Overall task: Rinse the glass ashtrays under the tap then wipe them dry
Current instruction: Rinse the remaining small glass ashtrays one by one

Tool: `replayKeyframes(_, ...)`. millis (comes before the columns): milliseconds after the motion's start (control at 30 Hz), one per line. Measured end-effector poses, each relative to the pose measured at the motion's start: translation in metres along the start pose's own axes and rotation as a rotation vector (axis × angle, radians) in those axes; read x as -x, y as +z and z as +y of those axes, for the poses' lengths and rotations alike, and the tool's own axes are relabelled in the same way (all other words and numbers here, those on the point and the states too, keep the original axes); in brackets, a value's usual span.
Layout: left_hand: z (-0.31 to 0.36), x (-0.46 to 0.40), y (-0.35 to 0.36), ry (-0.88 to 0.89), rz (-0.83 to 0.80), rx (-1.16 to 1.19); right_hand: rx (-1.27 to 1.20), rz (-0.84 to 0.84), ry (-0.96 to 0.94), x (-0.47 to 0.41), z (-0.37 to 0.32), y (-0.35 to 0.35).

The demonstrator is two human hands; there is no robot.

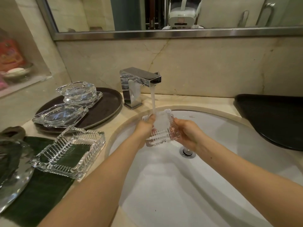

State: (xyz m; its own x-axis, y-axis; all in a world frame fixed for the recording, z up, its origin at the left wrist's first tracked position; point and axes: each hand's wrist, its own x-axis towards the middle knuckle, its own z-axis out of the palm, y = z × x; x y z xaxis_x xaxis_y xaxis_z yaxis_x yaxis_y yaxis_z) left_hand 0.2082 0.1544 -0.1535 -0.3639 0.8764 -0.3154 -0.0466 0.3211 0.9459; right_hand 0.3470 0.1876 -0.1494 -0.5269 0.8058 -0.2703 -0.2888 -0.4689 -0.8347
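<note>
Held between both hands: left hand [145, 126] and right hand [188, 134] gripping the ridged glass ashtray [161, 128], tipped up under the tap [141, 79] (water running), over the sink [229, 131].

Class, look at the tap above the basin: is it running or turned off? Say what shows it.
Running. A white stream of water falls from the tap onto the glass ashtray that both hands hold over the sink.

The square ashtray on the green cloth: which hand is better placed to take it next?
Probably left. The left hand is nearer to the square ashtray; the right hand would need to cross over.
</note>
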Motion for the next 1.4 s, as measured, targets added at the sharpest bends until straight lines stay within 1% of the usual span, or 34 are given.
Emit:
replayKeyframes(100, -0.003, 0.004, 0.002, 0.101, 0.003, -0.107, -0.137, -0.021, -0.005, 0.0, 0.004, 0.002)
replayKeyframes(167, -0.004, 0.003, 0.004, 0.186, 0.045, -0.168, -0.203, -0.062, 0.008, 0.001, 0.006, 0.002)
replayKeyframes(233, -0.009, -0.007, 0.003, 0.218, 0.098, -0.205, -0.245, -0.105, 0.029, 0.003, 0.008, 0.004)
replayKeyframes(333, -0.007, -0.006, 0.002, 0.2, 0.102, -0.216, -0.258, -0.139, 0.066, 0.004, 0.011, 0.006)
replayKeyframes(400, -0.004, -0.003, 0.001, 0.185, 0.109, -0.166, -0.267, -0.174, 0.078, 0.004, 0.011, 0.008)
replayKeyframes(433, -0.004, -0.005, 0.001, 0.176, 0.136, -0.14, -0.273, -0.204, 0.074, 0.004, 0.011, 0.008)
replayKeyframes(533, -0.005, -0.01, 0.0, 0.113, 0.179, -0.164, -0.255, -0.269, 0.023, 0.005, 0.009, 0.008)
replayKeyframes(567, -0.006, -0.01, -0.002, 0.119, 0.19, -0.165, -0.22, -0.267, 0.0, 0.005, 0.01, 0.009)
replayKeyframes(633, -0.008, -0.007, 0.0, 0.117, 0.16, -0.158, -0.153, -0.241, -0.05, 0.007, 0.012, 0.012)
replayKeyframes(667, -0.007, -0.004, 0.004, 0.107, 0.106, -0.178, -0.126, -0.206, -0.071, 0.006, 0.013, 0.013)
replayKeyframes(733, -0.011, -0.002, 0.015, 0.143, 0.023, -0.169, -0.052, -0.122, -0.118, 0.004, 0.014, 0.016)
replayKeyframes(833, -0.025, -0.014, 0.026, 0.15, -0.031, -0.196, 0.052, -0.036, -0.155, 0.001, 0.013, 0.017)
replayKeyframes(900, -0.02, -0.005, 0.03, 0.16, -0.083, -0.188, 0.117, -0.011, -0.156, 0.001, 0.014, 0.018)
replayKeyframes(967, -0.013, -0.002, 0.029, 0.129, -0.076, -0.081, 0.212, 0.017, -0.171, 0.004, 0.017, 0.022)
replayKeyframes(1067, -0.01, -0.011, 0.026, 0.027, -0.032, 0.01, 0.313, 0.046, -0.19, 0.003, 0.023, 0.028)
replayKeyframes(1133, -0.008, -0.01, 0.024, -0.054, -0.06, 0.069, 0.33, 0.036, -0.194, 0.002, 0.025, 0.03)
replayKeyframes(1200, -0.008, -0.015, 0.021, -0.077, -0.08, 0.114, 0.301, 0.007, -0.19, 0.003, 0.025, 0.031)
replayKeyframes(1300, -0.007, -0.017, 0.017, -0.043, -0.045, 0.164, 0.205, -0.035, -0.182, 0.004, 0.021, 0.031)
replayKeyframes(1400, -0.006, -0.012, 0.015, 0.049, -0.059, 0.069, 0.106, -0.026, -0.151, 0.003, 0.013, 0.027)
